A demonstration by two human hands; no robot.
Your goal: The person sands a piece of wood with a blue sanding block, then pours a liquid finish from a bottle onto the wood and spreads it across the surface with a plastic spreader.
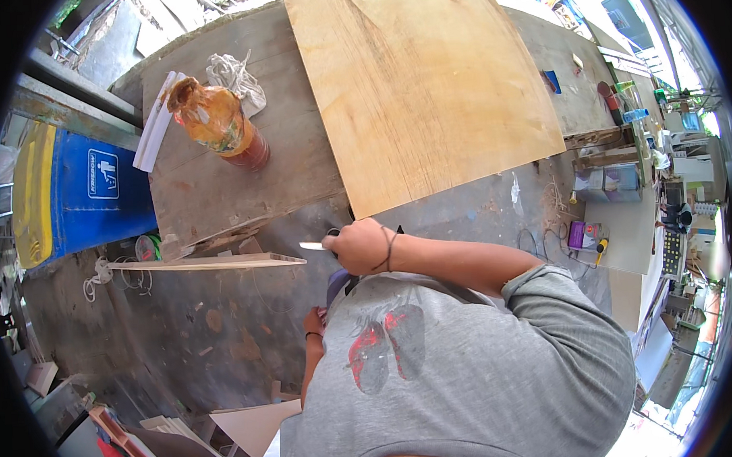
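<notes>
In front of my torso, my right hand [362,246] is closed around a small tool with a pale, narrow, flat blade [311,246]. Its dark handle is mostly hidden in the fist, so the exact kind is unclear. The blade points left, just beyond the near edge of a large plywood sheet [426,89] lying on the workbench. Lower down, my left hand [313,320] is close to my body, beside something purple-grey [337,287]. My shirt partly hides that hand, and its fingers are too small to read.
An orange-red plastic bottle [217,125], a crumpled white cloth [237,81] and white strips [156,127] lie on the worn workbench [299,162]. Left stands a blue bin [107,205] with a yellow lid. A narrow board [214,263] juts out below the bench. Cables [536,243] trail at right.
</notes>
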